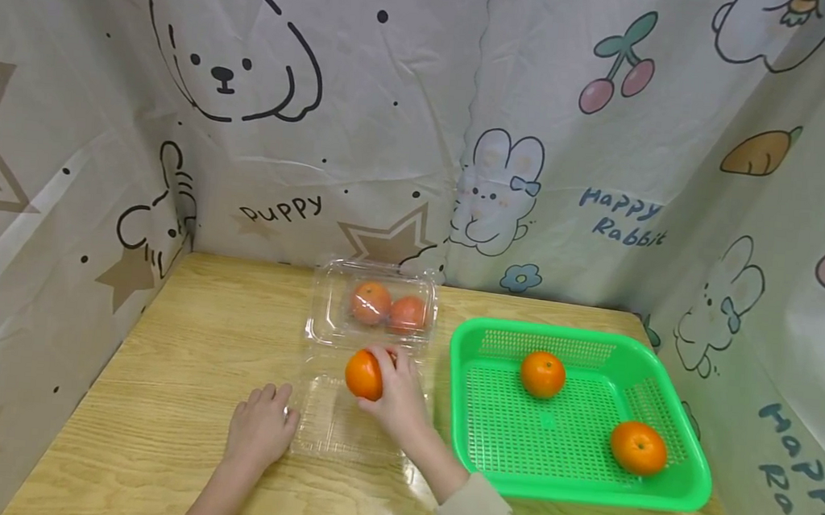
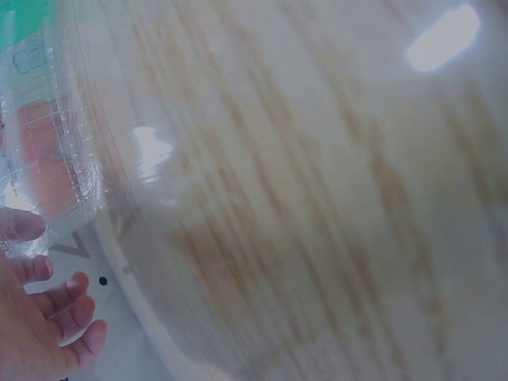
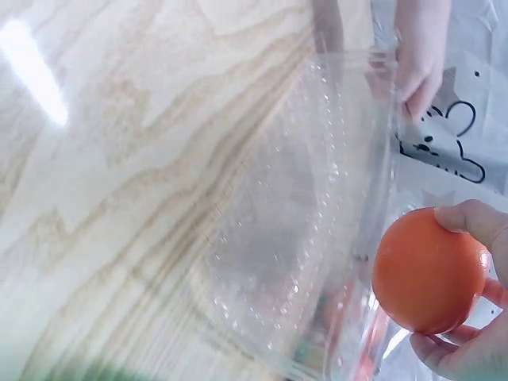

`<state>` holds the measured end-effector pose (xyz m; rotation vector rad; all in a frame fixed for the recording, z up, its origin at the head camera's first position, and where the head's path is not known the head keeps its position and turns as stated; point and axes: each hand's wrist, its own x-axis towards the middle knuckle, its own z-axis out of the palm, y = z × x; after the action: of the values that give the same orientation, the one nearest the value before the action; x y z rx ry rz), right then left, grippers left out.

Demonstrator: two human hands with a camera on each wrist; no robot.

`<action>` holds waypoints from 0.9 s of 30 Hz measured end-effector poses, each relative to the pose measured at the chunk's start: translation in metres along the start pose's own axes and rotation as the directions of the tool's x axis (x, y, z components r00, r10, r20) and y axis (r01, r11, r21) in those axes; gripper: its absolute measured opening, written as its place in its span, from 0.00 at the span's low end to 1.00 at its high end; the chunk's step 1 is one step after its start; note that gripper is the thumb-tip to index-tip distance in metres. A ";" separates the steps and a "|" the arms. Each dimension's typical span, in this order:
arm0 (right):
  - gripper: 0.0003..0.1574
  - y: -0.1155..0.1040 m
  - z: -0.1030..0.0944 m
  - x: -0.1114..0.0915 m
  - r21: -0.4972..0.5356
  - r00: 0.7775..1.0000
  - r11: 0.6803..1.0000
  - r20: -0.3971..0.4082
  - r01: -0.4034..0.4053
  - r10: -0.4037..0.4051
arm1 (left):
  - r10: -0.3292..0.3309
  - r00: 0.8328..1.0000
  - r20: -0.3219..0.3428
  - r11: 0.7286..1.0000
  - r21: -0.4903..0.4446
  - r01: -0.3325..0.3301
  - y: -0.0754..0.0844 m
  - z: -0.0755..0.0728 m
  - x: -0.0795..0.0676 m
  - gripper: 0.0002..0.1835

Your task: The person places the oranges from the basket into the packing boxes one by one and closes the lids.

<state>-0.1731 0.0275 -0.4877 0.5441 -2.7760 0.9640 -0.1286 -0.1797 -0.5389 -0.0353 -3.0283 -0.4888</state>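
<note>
My right hand (image 1: 401, 398) grips an orange (image 1: 364, 375) from its right side, above the near half of an open clear plastic clamshell box (image 1: 348, 434). In the right wrist view the thumb and fingers wrap one side of the orange (image 3: 431, 271). Two more oranges, a left one (image 1: 371, 302) and a right one (image 1: 407, 314), sit side by side in the far half of the box. My left hand (image 1: 261, 427) is at the box's left edge, its thumb right by the rim. The left wrist view shows that hand's fingers (image 2: 67, 298) loosely bent and spread, holding nothing.
To the right stands a green plastic basket (image 1: 576, 493) holding a rear orange (image 1: 543, 374) and a front-right orange (image 1: 639, 448). Both containers are on a wooden table (image 1: 233, 316). A printed cloth (image 1: 394, 127) hangs behind and along the sides.
</note>
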 end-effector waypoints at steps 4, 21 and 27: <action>0.46 -0.003 0.008 -0.001 -0.028 1.000 0.999 0.015 0.019 -0.018 | 0.003 1.000 -0.014 1.000 -0.005 -0.003 0.000 0.001 0.000 0.19; 0.47 -0.009 0.035 -0.002 -0.088 0.990 0.987 0.057 0.133 -0.128 | 0.002 0.999 -0.035 1.000 -0.006 -0.002 -0.001 0.002 0.000 0.20; 0.47 -0.010 0.041 0.000 -0.113 0.985 0.981 0.081 0.159 -0.151 | 0.004 0.999 -0.039 1.000 -0.005 -0.005 -0.001 0.002 0.000 0.20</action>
<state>-0.1702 -0.0051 -0.5145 0.7778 -2.7805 0.7550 -0.1291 -0.1800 -0.5409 -0.0324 -2.9883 -0.4910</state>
